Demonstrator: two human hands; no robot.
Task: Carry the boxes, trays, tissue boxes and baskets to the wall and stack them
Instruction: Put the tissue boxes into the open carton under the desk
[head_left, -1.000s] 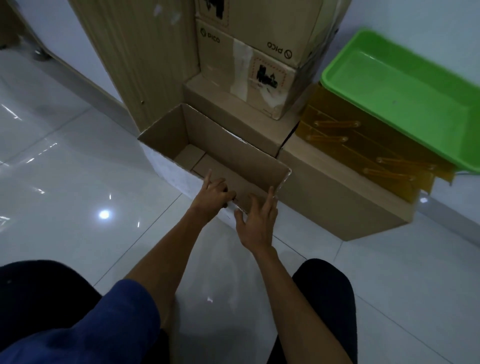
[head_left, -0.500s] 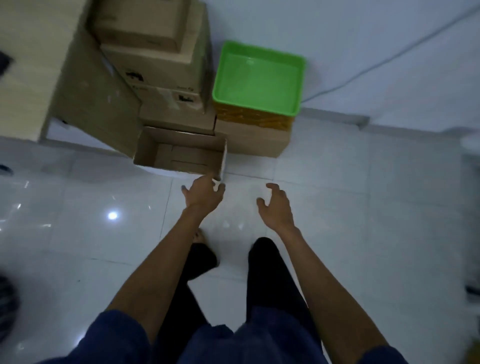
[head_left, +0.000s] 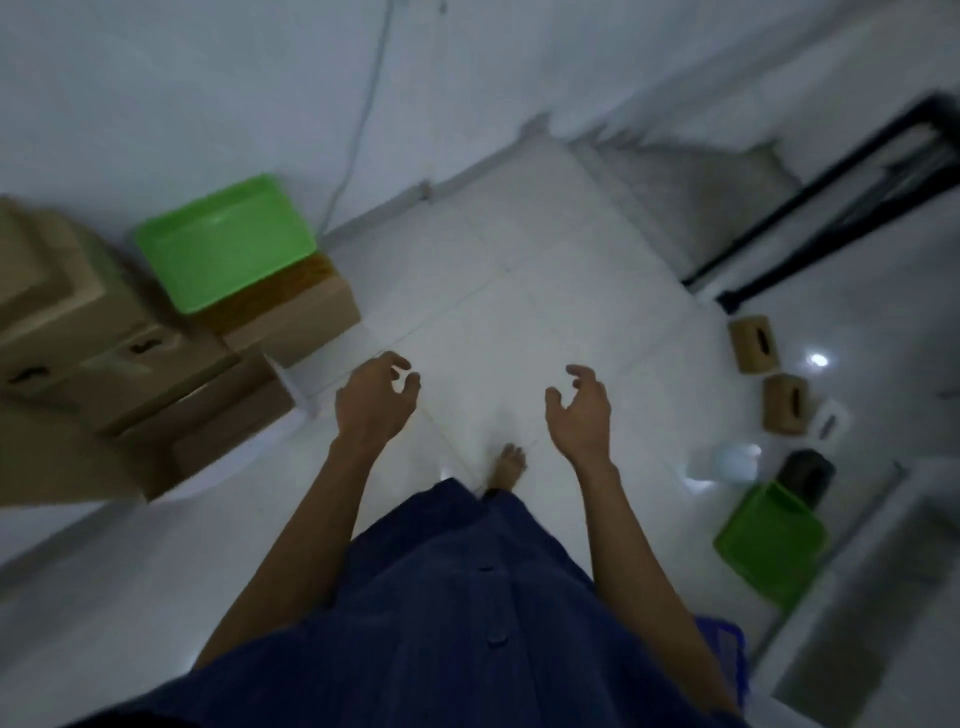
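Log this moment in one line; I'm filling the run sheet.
left hand open, empty | right hand open, empty | green tray atop boxes | tissue boxes on floor

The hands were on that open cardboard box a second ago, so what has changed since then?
Both hands have let go of the box and drawn back: the left hand and right hand now hang empty, fingers curled, over the floor. The person has stood and turned right, bringing tissue boxes and a green basket into view. The green tray stayed on its stack.
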